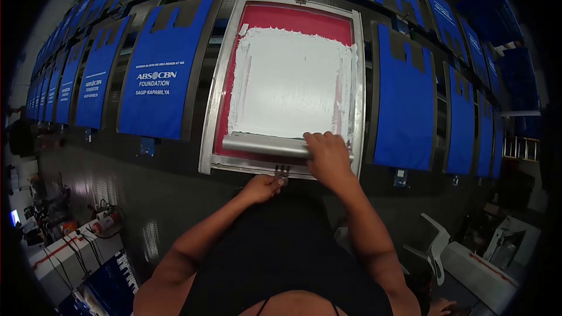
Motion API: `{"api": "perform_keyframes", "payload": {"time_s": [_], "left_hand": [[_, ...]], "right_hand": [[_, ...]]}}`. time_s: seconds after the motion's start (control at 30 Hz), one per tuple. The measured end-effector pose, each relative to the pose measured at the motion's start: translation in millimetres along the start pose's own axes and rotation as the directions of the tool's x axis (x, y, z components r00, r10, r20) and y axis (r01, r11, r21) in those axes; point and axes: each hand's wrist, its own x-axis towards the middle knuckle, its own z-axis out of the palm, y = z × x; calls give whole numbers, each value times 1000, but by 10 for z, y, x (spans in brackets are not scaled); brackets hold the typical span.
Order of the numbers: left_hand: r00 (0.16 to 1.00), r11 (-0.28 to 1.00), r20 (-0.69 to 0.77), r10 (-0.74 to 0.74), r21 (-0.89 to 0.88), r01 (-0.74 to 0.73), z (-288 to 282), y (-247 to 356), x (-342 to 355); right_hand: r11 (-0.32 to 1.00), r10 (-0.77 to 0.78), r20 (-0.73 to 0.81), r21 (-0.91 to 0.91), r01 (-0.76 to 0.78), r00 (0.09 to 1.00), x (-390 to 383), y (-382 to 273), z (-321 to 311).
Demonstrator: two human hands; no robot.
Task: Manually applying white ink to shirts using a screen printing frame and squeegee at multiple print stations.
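Note:
In front of me lies a screen printing frame (209, 102) with a silver metal rim and a red mesh. White ink (287, 82) covers most of the mesh, with ragged, thicker edges at the sides and top. A silver metal squeegee (263, 146) lies across the near end of the mesh, below the white ink. My right hand (329, 158) is closed around the squeegee's right part. At the middle of the frame's near edge, my left hand (266, 188) pinches a small metal bracket (282, 171); its fingertips are partly hidden.
Blue bag panels (157, 70) on dark boards stand in rows to the left, with more blue panels (407, 99) to the right and beyond. A white plastic chair (436, 246) stands at the lower right, near another person's hand (442, 306). Bottles and cords crowd a white bench (70, 257) lower left.

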Motion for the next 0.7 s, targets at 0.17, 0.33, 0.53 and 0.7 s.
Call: {"api": "perform_keyframes", "payload": {"time_s": [0.17,0.33,0.53,0.7], "left_hand": [[985,985,-148,-87,133,107,20,-70,21],[970,931,-243,24,358,66,-60,99,-104],[425,925,-864,270,355,135,-1503,541,-138],[589,966,-775,229,106,-236,-1758,195,204]], "right_hand": [[989,148,91,-3,-148,985,-80,748,-162],[849,273,1,471,-241,962,-3,1437,341],[522,419,123,779,-349,900,306,1561,538],[434,467,155,818,-378,871,297,1667,592]]}}
